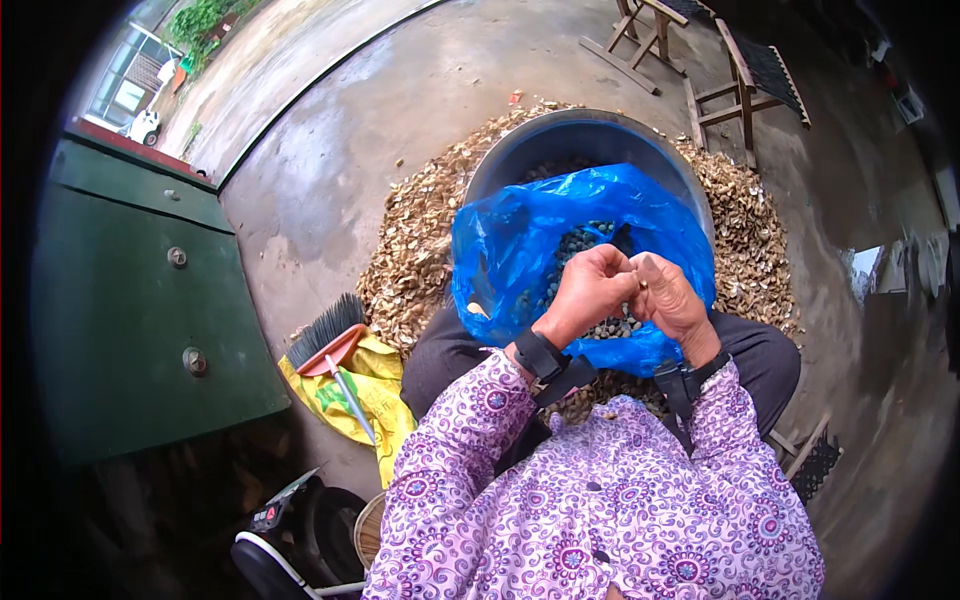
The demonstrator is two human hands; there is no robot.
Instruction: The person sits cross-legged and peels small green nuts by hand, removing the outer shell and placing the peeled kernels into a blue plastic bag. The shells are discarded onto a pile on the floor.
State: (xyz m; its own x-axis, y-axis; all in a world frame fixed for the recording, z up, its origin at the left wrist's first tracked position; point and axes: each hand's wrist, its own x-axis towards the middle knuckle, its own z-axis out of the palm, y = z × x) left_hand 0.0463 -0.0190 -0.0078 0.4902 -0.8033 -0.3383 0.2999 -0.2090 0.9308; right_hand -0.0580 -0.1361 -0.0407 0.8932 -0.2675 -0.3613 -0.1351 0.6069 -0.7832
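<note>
My left hand (pixel 583 292) and my right hand (pixel 672 298) meet fingertip to fingertip above an opened blue plastic bag (pixel 500 240). Both are closed in a pinch, and whatever small thing lies between the fingers is too hidden to name. Inside the bag, below my hands, many small dark kernels (pixel 578 243) show, with paler ones nearer me. The bag is spread inside a wide metal basin (pixel 690 180), with part of its plastic hanging over the near side. My wrists wear black straps.
Heaps of tan, broken shells (pixel 415 240) surround the basin. Left of my knee, a brush (pixel 335 350) lies on a yellow sack (pixel 385 385). A green metal door (pixel 140 300) stands at left. Wooden folding stools (pixel 745 90) stand at the far right. A wicker basket (pixel 368 535) is near my left elbow.
</note>
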